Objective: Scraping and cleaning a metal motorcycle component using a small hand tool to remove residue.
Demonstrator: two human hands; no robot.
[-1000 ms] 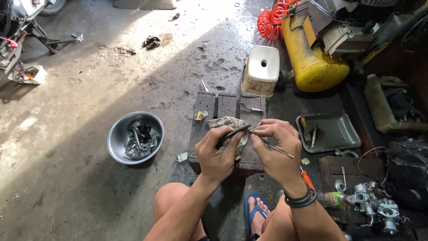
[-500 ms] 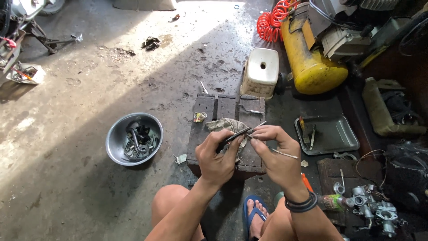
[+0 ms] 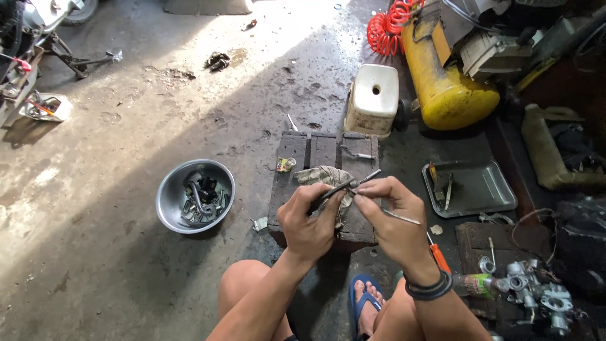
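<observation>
Setting: stained concrete workshop floor (image 3: 126, 126), half in sun, half in shade. A dark wooden block (image 3: 315, 151) serves as the work surface, with a dirty rag (image 3: 325, 175) lying on it.

Hands: both held just above the near edge of the block. Left hand (image 3: 309, 221) has its fingers closed around a thin dark rod-shaped part (image 3: 350, 184), whose far tip points up and right. Right hand (image 3: 391, 218) pinches a fine metal wire (image 3: 401, 218) between thumb and fingertips; the wire's end meets the part where the two hands touch. Whether the wire has entered the part is too small to tell.

Surroundings: metal bowl (image 3: 165, 208) of small parts to the left; flat metal tray (image 3: 486, 189) with tools to the right; yellow tank (image 3: 442, 82) and white stool (image 3: 374, 98) on the far side; a carburettor (image 3: 536, 297) at near right.

Judgement: the step in hand looks like probing or clearing the small part with the wire. The next move calls for steady alignment and light pressure.
</observation>
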